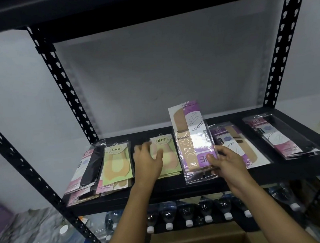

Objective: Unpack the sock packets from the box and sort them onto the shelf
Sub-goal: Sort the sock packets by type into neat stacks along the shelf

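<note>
Both your hands are at the black shelf, with one packet lifted.
From the left, a pink-and-black packet pile and a green packet pile lie on the shelf. Your left hand rests with its fingers loosely spread on a second green packet pile, gripping nothing. The purple sock packet stands nearly upright above the shelf, its lower end pinched by your right hand. Beyond it lie a purple packet pile and a pink packet pile. The cardboard box sits below, between your forearms.
</note>
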A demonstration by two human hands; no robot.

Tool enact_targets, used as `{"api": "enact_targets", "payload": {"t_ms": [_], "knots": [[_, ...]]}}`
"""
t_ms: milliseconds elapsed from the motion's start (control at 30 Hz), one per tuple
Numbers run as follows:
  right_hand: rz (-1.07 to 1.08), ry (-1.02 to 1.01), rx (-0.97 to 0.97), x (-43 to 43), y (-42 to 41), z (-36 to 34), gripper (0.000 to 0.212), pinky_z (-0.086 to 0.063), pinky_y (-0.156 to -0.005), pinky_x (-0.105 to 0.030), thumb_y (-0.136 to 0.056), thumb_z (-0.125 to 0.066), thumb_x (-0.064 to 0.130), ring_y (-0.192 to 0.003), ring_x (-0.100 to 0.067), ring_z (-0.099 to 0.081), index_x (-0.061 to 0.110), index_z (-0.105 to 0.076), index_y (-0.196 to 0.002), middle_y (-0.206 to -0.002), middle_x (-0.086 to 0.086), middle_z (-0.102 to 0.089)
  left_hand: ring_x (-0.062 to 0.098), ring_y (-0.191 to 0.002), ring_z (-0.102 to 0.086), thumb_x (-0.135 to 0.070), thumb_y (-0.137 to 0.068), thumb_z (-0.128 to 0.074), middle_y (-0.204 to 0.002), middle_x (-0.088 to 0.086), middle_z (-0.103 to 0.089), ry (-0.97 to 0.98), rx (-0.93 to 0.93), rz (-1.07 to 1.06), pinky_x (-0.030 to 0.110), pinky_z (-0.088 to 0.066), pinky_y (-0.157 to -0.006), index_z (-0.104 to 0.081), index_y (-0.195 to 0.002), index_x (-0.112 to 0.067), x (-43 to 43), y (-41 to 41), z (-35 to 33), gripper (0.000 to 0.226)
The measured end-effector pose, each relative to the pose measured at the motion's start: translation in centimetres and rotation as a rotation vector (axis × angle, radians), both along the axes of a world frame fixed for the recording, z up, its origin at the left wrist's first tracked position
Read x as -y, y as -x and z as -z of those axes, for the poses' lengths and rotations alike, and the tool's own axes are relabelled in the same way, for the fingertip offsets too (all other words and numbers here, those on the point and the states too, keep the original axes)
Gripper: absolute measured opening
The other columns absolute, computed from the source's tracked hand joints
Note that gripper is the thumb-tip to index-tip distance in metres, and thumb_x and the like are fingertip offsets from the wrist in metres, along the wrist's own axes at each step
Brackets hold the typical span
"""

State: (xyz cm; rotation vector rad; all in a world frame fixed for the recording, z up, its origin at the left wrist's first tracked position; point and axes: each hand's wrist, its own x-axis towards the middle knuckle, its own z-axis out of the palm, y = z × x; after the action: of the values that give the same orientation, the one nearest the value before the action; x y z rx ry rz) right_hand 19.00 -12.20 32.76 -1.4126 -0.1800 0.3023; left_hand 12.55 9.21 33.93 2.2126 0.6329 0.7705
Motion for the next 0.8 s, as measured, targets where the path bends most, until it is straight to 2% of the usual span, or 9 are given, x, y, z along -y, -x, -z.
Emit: {"api": "enact_targets", "payload": {"t_ms": [67, 167, 267, 400, 500, 567, 633, 733, 800], "knots": [[-0.025, 0.019, 0.022, 0.0, 0.2, -0.4, 0.027, -0.051, -0.081, -0.039, -0.085, -0.068, 0.009, -0.091, -0.023, -0.067, 0.021, -0.064, -0.108, -0.100, -0.004, -0.074, 0.018, -0.123, -0.048, -0.031, -0.090, -0.064, -0.130, -0.002, -0.043, -0.057, 0.146, 0.079, 0.036, -0.043, -0.105, -0.049, -0.134, -0.021, 0.6, 0.1, -2.7, 0.048], [-0.048, 0.041, 0.056, 0.1, 0.8, -1.0, 0.028, -0.049, -0.069, -0.032, -0.085, -0.067, 0.006, -0.088, -0.021, -0.069, 0.022, -0.063, -0.109, -0.097, -0.001, -0.075, 0.010, -0.128, -0.037, -0.034, -0.088, -0.066, -0.134, -0.011, -0.039, -0.291, 0.156, 0.274, 0.036, -0.039, -0.104, -0.044, -0.135, -0.034, 1.6, 0.2, -7.0, 0.052], [-0.090, 0.090, 0.115, 0.2, 1.6, -1.6, 0.027, -0.048, -0.067, -0.027, -0.086, -0.067, 0.006, -0.086, -0.017, -0.071, 0.023, -0.062, -0.107, -0.096, 0.002, -0.075, 0.012, -0.134, -0.027, -0.033, -0.086, -0.068, -0.144, -0.011, -0.035, -0.581, 0.005, 0.443, 0.042, -0.029, -0.112, -0.041, -0.138, -0.035, 2.9, -0.1, -10.2, 0.059], [-0.149, 0.152, 0.196, 0.7, 2.8, -2.0, 0.026, -0.051, -0.064, -0.020, -0.084, -0.068, 0.007, -0.086, -0.008, -0.070, 0.029, -0.064, -0.098, -0.096, 0.007, -0.074, 0.019, -0.143, -0.016, -0.036, -0.080, -0.072, -0.152, -0.009, -0.030, -0.931, -0.232, 0.533, 0.051, -0.009, -0.117, -0.040, -0.140, -0.038, 3.5, -1.1, -11.7, 0.068], [-0.160, 0.161, 0.218, 1.1, 3.1, -2.0, 0.027, -0.056, -0.079, -0.029, -0.083, -0.069, 0.004, -0.090, -0.007, -0.069, 0.028, -0.065, -0.094, -0.097, 0.006, -0.073, 0.019, -0.144, -0.016, -0.043, -0.076, -0.074, -0.149, -0.010, -0.036, -1.082, -0.400, 0.595, 0.058, -0.001, -0.116, -0.048, -0.134, -0.039, 3.2, -1.6, -12.0, 0.063], [-0.181, 0.189, 0.223, 1.3, 3.1, -2.1, 0.027, -0.055, -0.088, -0.035, -0.082, -0.070, 0.004, -0.099, -0.007, -0.065, 0.028, -0.065, -0.095, -0.101, 0.008, -0.070, 0.016, -0.141, -0.022, -0.042, -0.076, -0.075, -0.142, -0.010, -0.045, -1.099, -0.474, 0.623, 0.058, 0.001, -0.116, -0.054, -0.128, -0.036, 3.3, -1.6, -12.0, 0.056], [-0.194, 0.217, 0.245, 1.4, 3.0, -2.2, 0.027, -0.053, -0.088, -0.031, -0.082, -0.071, 0.004, -0.102, -0.004, -0.061, 0.027, -0.066, -0.095, -0.102, 0.010, -0.069, 0.014, -0.136, -0.031, -0.038, -0.077, -0.076, -0.132, -0.010, -0.054, -1.031, -0.510, 0.638, 0.056, 0.002, -0.117, -0.057, -0.121, -0.034, 3.2, -1.7, -11.7, 0.048], [-0.203, 0.248, 0.274, 1.5, 3.0, -2.4, 0.025, -0.051, -0.070, -0.011, -0.081, -0.071, 0.004, -0.092, 0.003, -0.060, 0.025, -0.066, -0.094, -0.100, 0.008, -0.068, 0.019, -0.129, -0.041, -0.037, -0.075, -0.078, -0.118, -0.011, -0.059, -0.908, -0.526, 0.642, 0.057, -0.004, -0.118, -0.057, -0.108, -0.037, 2.7, -1.8, -11.1, 0.040], [-0.196, 0.273, 0.293, 1.5, 2.8, -2.4, 0.023, -0.048, -0.063, -0.007, -0.081, -0.072, 0.005, -0.088, 0.003, -0.060, 0.023, -0.067, -0.094, -0.100, 0.002, -0.068, 0.014, -0.121, -0.047, -0.035, -0.075, -0.078, -0.112, -0.013, -0.060, -0.880, -0.534, 0.648, 0.052, -0.007, -0.118, -0.058, -0.106, -0.035, 2.6, -1.8, -10.9, 0.037]]}}
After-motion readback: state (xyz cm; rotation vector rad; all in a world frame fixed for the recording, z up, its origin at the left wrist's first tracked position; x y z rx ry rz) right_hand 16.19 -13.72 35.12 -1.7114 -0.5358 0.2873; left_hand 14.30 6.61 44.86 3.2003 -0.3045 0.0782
